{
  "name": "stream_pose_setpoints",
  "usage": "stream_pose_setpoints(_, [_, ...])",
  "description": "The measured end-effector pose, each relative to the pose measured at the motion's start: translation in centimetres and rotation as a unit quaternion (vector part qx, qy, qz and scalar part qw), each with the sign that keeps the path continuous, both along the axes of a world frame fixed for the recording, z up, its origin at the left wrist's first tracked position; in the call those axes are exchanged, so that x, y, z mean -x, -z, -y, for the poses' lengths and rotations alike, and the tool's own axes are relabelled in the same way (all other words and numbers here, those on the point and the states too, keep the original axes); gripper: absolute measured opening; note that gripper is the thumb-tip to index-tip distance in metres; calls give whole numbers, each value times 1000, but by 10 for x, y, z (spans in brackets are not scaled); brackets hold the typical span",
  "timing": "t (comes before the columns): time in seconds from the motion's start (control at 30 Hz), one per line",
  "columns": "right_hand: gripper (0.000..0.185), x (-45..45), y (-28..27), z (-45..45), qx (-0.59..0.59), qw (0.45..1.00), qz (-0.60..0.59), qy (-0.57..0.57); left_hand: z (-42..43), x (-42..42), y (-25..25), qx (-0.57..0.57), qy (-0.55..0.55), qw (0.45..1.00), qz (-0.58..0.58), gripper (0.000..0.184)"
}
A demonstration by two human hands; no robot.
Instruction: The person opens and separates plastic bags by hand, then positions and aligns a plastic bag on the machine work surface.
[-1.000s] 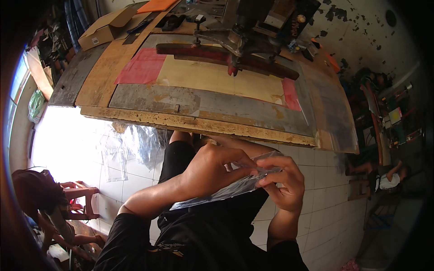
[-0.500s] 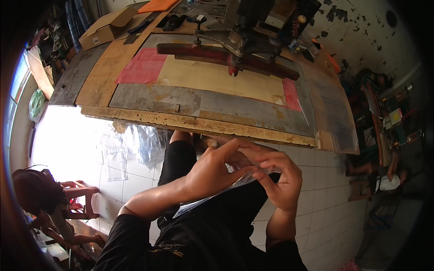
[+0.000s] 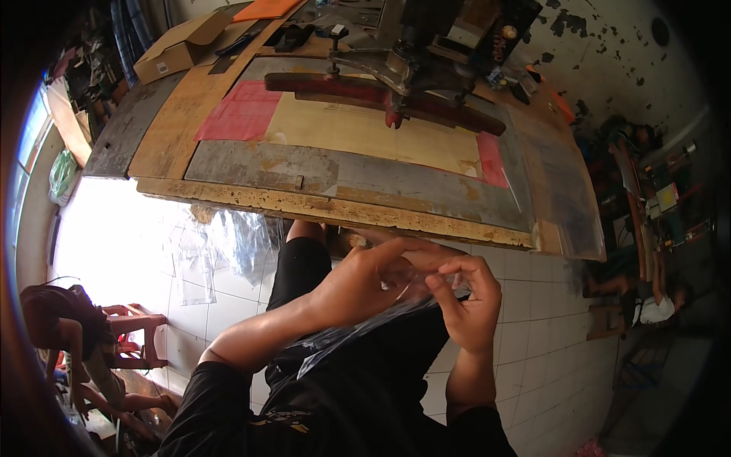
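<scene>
A clear, crinkled plastic sheet (image 3: 346, 335) hangs across my lap, its upper edge up between my hands. My left hand (image 3: 369, 274) is curled over that edge, with its fingers reaching toward the other hand. Facing it, my right hand (image 3: 474, 301) grips the same plastic between thumb and bent fingers. Some fingertips are hidden behind the folds. Just beyond both hands runs the worn wooden front edge (image 3: 343, 211) of a work table.
On the table, a machine with a red-edged bar (image 3: 388, 104) stands over a yellow sheet (image 3: 365, 133) with pink ends (image 3: 240, 110). A cardboard box (image 3: 179, 47) sits back left. Clear plastic (image 3: 244, 244) hangs below the table edge. People (image 3: 655, 305) (image 3: 72, 327) are at both sides.
My right hand has shifted slightly left and down, its thumb lifting. More of the plastic shows spread across my lap. The person at left has moved an arm.
</scene>
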State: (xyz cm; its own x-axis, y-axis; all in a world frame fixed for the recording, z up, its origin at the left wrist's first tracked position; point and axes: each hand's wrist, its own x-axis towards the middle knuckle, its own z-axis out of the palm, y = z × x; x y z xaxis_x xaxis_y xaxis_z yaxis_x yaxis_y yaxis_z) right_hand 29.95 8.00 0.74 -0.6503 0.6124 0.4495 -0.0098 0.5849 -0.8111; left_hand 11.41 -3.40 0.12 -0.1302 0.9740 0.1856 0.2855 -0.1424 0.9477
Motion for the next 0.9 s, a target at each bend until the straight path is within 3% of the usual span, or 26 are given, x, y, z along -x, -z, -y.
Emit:
stream_pose_setpoints(0.2, [21,-1,13,-9,-45,996,8,79,8,11,13,24,52,993,107,66])
stream_pose_setpoints(0.27, [21,-2,12,-9,-31,994,1,108,17,13,7,43,68,997,10,68])
stream_pose_setpoints(0.37, [20,-3,9,-9,15,994,-2,110,26,6,12,46,42,998,-4,55])
stream_pose_setpoints(0.5, [22,-2,14,-15,71,995,-37,58,29,14,21,87,7,992,-92,29])
stream_pose_setpoints(0.67, [29,3,-2,-20,105,993,-60,-18,28,20,30,2,-6,998,-57,24])
stream_pose_setpoints(0.7, [30,-4,-4,-26,106,994,12,-38,28,22,30,-14,-4,998,-55,24])
stream_pose_setpoints(0.73, [32,-7,-5,-28,107,989,84,-58,29,24,30,-14,-4,998,-55,24])
stream_pose_setpoints(0.83, [27,-10,5,-29,212,975,39,-57,32,33,27,-8,5,999,-41,24])
stream_pose_setpoints(0.9, [24,-8,5,-29,224,973,18,-49,38,41,20,77,12,994,-72,22])
